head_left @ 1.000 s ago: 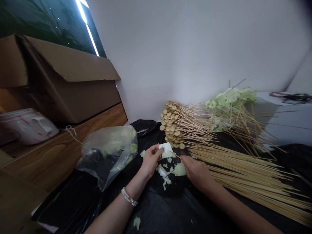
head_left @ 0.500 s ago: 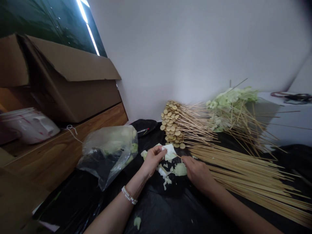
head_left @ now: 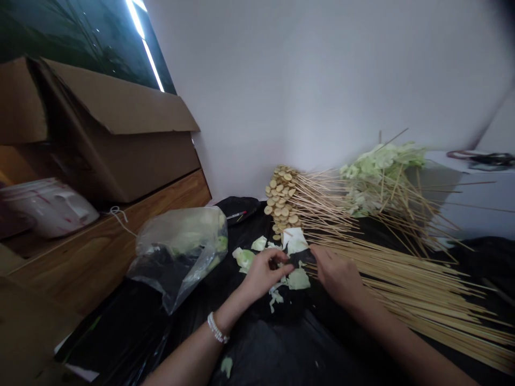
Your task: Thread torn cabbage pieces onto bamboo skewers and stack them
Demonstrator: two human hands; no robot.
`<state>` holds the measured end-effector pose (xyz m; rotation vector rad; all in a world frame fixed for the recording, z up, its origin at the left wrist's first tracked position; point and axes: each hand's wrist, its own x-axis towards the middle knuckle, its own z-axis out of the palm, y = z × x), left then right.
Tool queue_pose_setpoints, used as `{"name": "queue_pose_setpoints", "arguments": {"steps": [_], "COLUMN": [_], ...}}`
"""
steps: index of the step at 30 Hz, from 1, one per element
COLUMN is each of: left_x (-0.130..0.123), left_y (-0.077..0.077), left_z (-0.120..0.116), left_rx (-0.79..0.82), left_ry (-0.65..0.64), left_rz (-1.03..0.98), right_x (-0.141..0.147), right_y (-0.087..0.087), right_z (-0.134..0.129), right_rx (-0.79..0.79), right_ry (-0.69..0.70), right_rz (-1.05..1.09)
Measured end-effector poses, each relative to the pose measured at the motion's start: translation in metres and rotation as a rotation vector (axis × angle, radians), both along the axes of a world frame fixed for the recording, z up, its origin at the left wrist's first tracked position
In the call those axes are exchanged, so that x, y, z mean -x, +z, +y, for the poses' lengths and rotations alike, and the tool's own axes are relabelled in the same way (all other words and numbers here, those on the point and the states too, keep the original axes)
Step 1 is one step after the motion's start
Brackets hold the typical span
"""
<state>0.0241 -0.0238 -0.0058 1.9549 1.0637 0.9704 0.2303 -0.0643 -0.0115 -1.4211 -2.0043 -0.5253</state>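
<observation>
My left hand (head_left: 266, 273) is over scattered cabbage pieces, its fingers bent and the thumb apart from them, with nothing visible between. My right hand (head_left: 337, 274) is closed in a pinch at the left ends of the wooden skewers; the skewer in it is mostly hidden by the fingers. Just beyond its fingertips is a pale square cabbage piece (head_left: 295, 240); whether the skewer passes through it I cannot make out. Below lies a greener cabbage piece (head_left: 298, 279), and left of my left hand rests a curled cabbage leaf (head_left: 243, 258).
Loose skewers (head_left: 418, 295) spread to the right. Skewered round slices (head_left: 281, 201) are stacked by the wall, with skewered cabbage (head_left: 382, 166) beside them. A clear plastic bag (head_left: 181, 236) of cabbage lies left, near a cardboard box (head_left: 148, 161). Black plastic (head_left: 273, 348) covers the surface.
My left hand has let go of the pale cabbage piece and moved slightly right and down. That piece is now farther right and up, and my right hand has shifted slightly right.
</observation>
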Motion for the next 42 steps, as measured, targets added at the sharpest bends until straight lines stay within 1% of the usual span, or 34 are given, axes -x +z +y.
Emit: {"name": "queue_pose_setpoints", "arguments": {"steps": [2, 4, 6, 9, 12, 17, 22, 25, 30, 33, 38, 42], "left_x": [0.0, 0.0, 0.0, -0.002, -0.003, -0.003, -0.003, 0.0, 0.008, 0.011, 0.011, 0.01], "left_y": [-0.001, -0.001, -0.002, -0.004, -0.005, -0.004, -0.002, -0.003, -0.005, -0.002, 0.003, 0.003], "left_z": [-0.005, -0.009, -0.011, -0.011, -0.01, -0.007, 0.0, 0.008, 0.018, 0.019, 0.019, 0.019], "left_rx": [-0.172, -0.288, -0.322, -0.29, -0.208, -0.045, 0.146, 0.236, 0.302, 0.309, 0.256, 0.193], "left_ry": [-0.054, -0.108, -0.142, -0.146, -0.118, -0.129, -0.07, 0.008, 0.178, 0.244, 0.326, 0.357], "left_rz": [0.235, 0.39, 0.461, 0.457, 0.364, 0.091, -0.213, -0.295, -0.433, -0.512, -0.623, -0.628], "right_x": [-0.002, -0.002, -0.001, 0.0, 0.0, 0.0, -0.002, -0.003, -0.002, 0.002, 0.009, 0.012], "right_y": [0.0, 0.0, 0.0, -0.001, -0.001, 0.0, -0.002, -0.002, -0.003, -0.003, -0.006, -0.009], "right_z": [0.001, 0.001, 0.001, 0.001, 0.0, 0.0, 0.001, 0.002, 0.002, 0.0, -0.003, -0.004], "right_rx": [-0.007, 0.001, 0.014, 0.032, 0.043, 0.019, 0.013, 0.006, -0.011, 0.016, 0.086, 0.088], "right_ry": [-0.029, -0.029, -0.018, -0.015, -0.006, -0.002, -0.008, 0.0, 0.013, 0.028, 0.013, 0.03], "right_rz": [-0.009, -0.014, -0.014, -0.014, -0.016, -0.011, 0.023, 0.05, 0.058, 0.021, -0.047, -0.069]}}
